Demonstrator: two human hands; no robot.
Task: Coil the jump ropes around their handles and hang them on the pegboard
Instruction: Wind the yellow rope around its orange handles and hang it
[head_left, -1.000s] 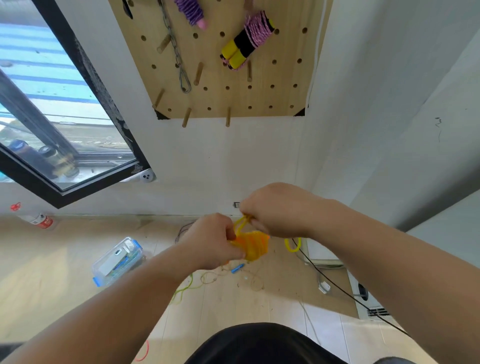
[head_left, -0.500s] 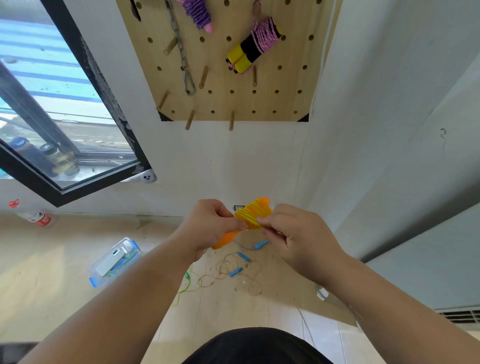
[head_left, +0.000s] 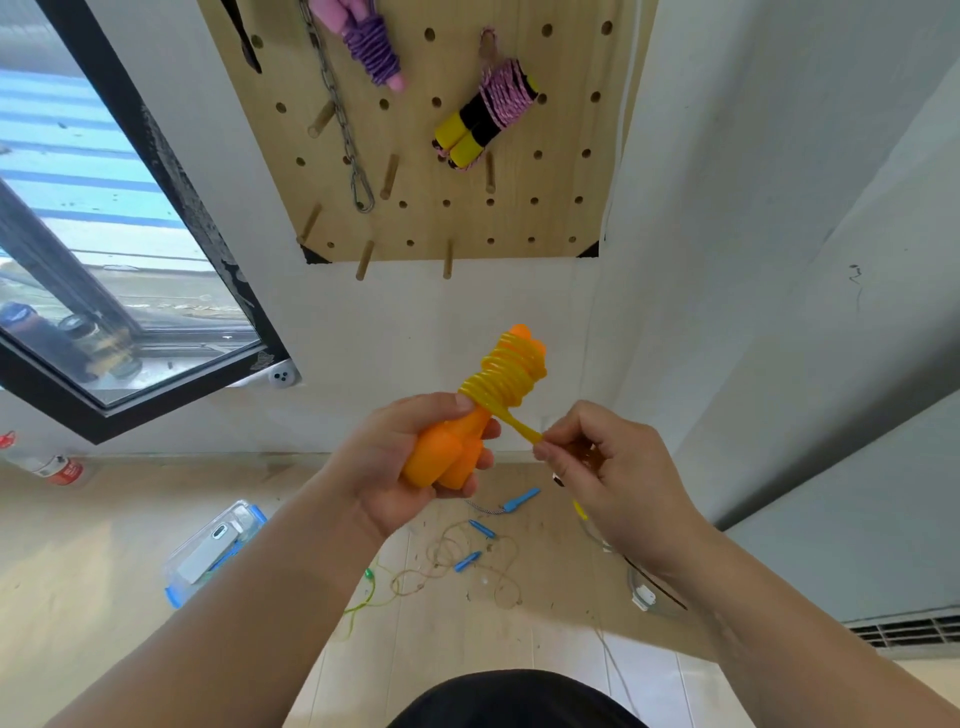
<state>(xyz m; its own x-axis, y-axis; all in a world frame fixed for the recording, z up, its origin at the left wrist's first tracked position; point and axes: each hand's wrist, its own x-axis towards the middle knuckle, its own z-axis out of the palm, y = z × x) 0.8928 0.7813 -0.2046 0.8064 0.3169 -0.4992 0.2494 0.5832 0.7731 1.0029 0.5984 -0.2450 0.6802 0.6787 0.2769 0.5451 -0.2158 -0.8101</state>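
Note:
My left hand (head_left: 395, 467) grips the orange handles (head_left: 447, 460) of a jump rope, tilted up to the right. Yellow rope (head_left: 504, 376) is coiled tightly round their upper part. My right hand (head_left: 597, 467) pinches the loose yellow end that leads off the coil. On the wooden pegboard (head_left: 561, 171) above hang a purple coiled rope with pink handles (head_left: 371, 44) and a pink coiled rope with yellow and black handles (head_left: 485, 117).
A metal chain with a hook (head_left: 348, 135) hangs on the pegboard among bare wooden pegs (head_left: 447, 260). On the floor lie a thin rope with blue handles (head_left: 480, 545), a green cord (head_left: 363, 592), a clear plastic box (head_left: 213, 551) and a cable. A window (head_left: 104, 249) is at left.
The hands rose and came apart. The orange handles now point up with the coil showing, and my right hand has drawn the yellow end out to the right.

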